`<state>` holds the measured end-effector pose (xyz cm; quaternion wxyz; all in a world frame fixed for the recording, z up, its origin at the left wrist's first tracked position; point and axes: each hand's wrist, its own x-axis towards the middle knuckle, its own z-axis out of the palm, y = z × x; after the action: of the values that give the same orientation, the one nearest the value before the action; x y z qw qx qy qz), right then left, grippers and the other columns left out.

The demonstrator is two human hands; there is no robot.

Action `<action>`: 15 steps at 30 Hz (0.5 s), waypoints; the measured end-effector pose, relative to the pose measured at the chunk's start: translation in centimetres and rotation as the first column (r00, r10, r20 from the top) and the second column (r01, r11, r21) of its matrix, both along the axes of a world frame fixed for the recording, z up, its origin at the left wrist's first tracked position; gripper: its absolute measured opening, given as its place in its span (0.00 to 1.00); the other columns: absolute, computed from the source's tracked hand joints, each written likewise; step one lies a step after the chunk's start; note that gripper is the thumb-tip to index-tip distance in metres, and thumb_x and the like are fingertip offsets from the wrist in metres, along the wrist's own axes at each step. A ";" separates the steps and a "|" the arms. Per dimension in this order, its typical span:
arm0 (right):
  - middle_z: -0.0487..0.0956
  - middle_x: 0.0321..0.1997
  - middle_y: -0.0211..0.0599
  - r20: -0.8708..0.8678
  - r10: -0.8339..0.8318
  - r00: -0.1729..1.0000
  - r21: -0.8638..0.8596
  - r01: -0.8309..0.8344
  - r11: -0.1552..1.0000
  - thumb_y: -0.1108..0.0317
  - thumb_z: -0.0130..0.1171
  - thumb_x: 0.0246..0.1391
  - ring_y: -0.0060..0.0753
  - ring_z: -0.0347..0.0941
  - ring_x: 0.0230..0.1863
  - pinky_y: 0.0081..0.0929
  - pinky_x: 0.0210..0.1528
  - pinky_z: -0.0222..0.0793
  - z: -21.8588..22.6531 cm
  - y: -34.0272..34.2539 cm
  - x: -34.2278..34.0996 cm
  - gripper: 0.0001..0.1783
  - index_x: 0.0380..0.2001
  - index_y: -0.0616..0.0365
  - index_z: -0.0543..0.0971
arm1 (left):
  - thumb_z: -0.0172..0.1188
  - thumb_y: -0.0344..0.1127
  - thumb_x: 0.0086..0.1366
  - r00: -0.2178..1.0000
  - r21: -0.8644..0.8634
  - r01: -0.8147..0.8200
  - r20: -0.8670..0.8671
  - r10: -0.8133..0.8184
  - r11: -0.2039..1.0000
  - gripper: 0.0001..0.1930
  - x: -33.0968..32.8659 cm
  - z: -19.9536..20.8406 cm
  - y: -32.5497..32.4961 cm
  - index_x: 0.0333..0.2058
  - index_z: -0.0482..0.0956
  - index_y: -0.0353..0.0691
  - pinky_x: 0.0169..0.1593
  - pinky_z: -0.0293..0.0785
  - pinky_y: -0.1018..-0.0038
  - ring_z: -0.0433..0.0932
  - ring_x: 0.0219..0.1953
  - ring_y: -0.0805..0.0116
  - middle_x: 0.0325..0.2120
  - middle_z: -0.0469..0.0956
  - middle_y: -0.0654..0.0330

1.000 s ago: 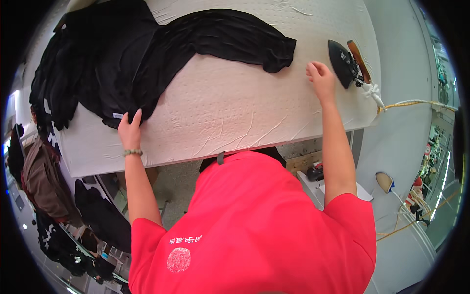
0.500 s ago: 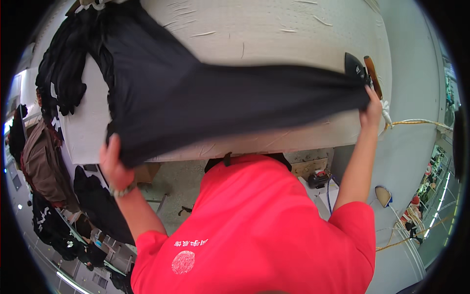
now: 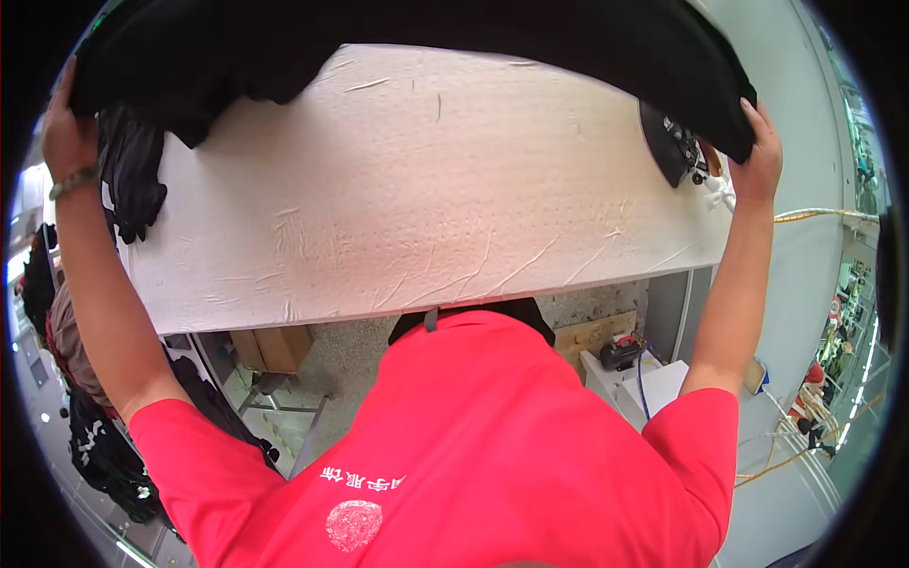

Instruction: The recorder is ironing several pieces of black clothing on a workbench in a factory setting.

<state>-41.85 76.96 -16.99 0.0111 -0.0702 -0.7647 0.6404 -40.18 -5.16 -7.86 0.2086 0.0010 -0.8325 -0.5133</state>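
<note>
A large black garment [image 3: 492, 24] stretches between my raised hands across the far side of the padded, cream-covered table [image 3: 379, 199]. My left hand [image 3: 72, 137] grips its left end, beyond the table's left side. The opposite end is closed in my right hand [image 3: 759, 156], at the table's right side. The cloth hangs between them, and its upper part leaves the picture; what kind of garment it is I cannot tell. A dark iron [image 3: 668, 147] stands just below the cloth near my right hand, partly covered by it.
More black clothes [image 3: 133, 170] hang at the table's left edge, with a brown one [image 3: 74, 341] lower down. A yellowish hose [image 3: 824, 215] runs right from the iron's side. Below the table are a cardboard box [image 3: 275, 347] and a small dark motor [image 3: 620, 353].
Both hands have moved up and away from me, the left also far to the left. The garment went with them, uncovering the near and middle tabletop.
</note>
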 end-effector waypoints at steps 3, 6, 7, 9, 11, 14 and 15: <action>0.81 0.50 0.39 0.002 0.071 0.997 0.183 -0.071 0.980 0.64 0.62 0.59 0.31 0.78 0.52 0.28 0.57 0.72 -3.2 1.1 1.0 0.25 0.56 0.69 0.75 | 0.63 0.43 0.67 0.954 0.032 -0.183 0.245 0.170 0.983 0.21 4.9 -7.7 0.5 0.55 0.81 0.39 0.46 0.78 0.74 0.82 0.42 0.65 0.47 0.83 0.54; 0.79 0.56 0.38 0.281 0.010 0.960 0.413 -0.131 0.901 0.64 0.62 0.61 0.26 0.75 0.54 0.26 0.56 0.71 -9.4 1.6 5.4 0.31 0.63 0.70 0.70 | 0.61 0.50 0.69 0.827 -0.505 -0.042 0.467 0.314 0.862 0.23 15.3 -19.3 5.5 0.43 0.83 0.32 0.41 0.72 0.65 0.78 0.35 0.59 0.33 0.82 0.48; 0.80 0.55 0.37 0.371 0.053 0.927 0.336 -0.188 0.923 0.64 0.62 0.62 0.24 0.75 0.53 0.25 0.54 0.72 -11.1 1.9 7.3 0.31 0.63 0.71 0.70 | 0.60 0.53 0.69 0.827 -0.538 0.018 0.482 0.290 0.843 0.25 19.0 -22.4 7.5 0.39 0.83 0.29 0.40 0.70 0.62 0.76 0.32 0.57 0.29 0.81 0.46; 0.80 0.53 0.36 0.480 0.039 0.876 0.283 -0.197 0.939 0.64 0.61 0.62 0.22 0.75 0.52 0.24 0.52 0.72 -12.8 3.0 10.5 0.31 0.64 0.71 0.69 | 0.59 0.51 0.70 0.644 -0.325 -0.127 0.691 0.327 0.937 0.24 25.4 -25.6 10.2 0.38 0.82 0.29 0.40 0.71 0.63 0.76 0.32 0.55 0.29 0.81 0.44; 0.81 0.49 0.33 0.560 0.218 0.799 0.026 -0.280 0.959 0.61 0.62 0.63 0.20 0.76 0.47 0.22 0.47 0.73 -14.1 3.0 12.5 0.29 0.60 0.71 0.72 | 0.60 0.50 0.70 0.637 -0.272 -0.200 0.693 0.336 0.941 0.24 28.5 -27.1 12.5 0.38 0.82 0.28 0.39 0.71 0.63 0.77 0.31 0.58 0.29 0.82 0.47; 0.81 0.45 0.29 0.665 0.129 0.736 -0.065 -0.115 0.991 0.62 0.62 0.62 0.18 0.76 0.43 0.20 0.42 0.71 -14.7 1.9 13.4 0.25 0.56 0.68 0.76 | 0.63 0.47 0.69 0.501 -0.027 -0.451 0.820 0.278 0.892 0.20 29.9 -26.5 15.0 0.37 0.83 0.30 0.39 0.73 0.69 0.77 0.31 0.69 0.28 0.83 0.57; 0.81 0.43 0.27 0.682 0.109 0.724 -0.123 -0.034 0.992 0.62 0.62 0.61 0.17 0.76 0.40 0.19 0.40 0.71 -14.7 1.4 13.2 0.22 0.54 0.66 0.77 | 0.63 0.47 0.69 0.560 0.000 -0.441 0.781 0.276 0.897 0.20 29.6 -25.9 15.5 0.37 0.83 0.30 0.39 0.73 0.69 0.77 0.31 0.69 0.28 0.83 0.57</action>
<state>-28.64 78.32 -31.72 -0.3006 -0.2731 -0.6831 0.6070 -10.59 10.30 -33.81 -0.0637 0.4080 -0.7682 -0.4891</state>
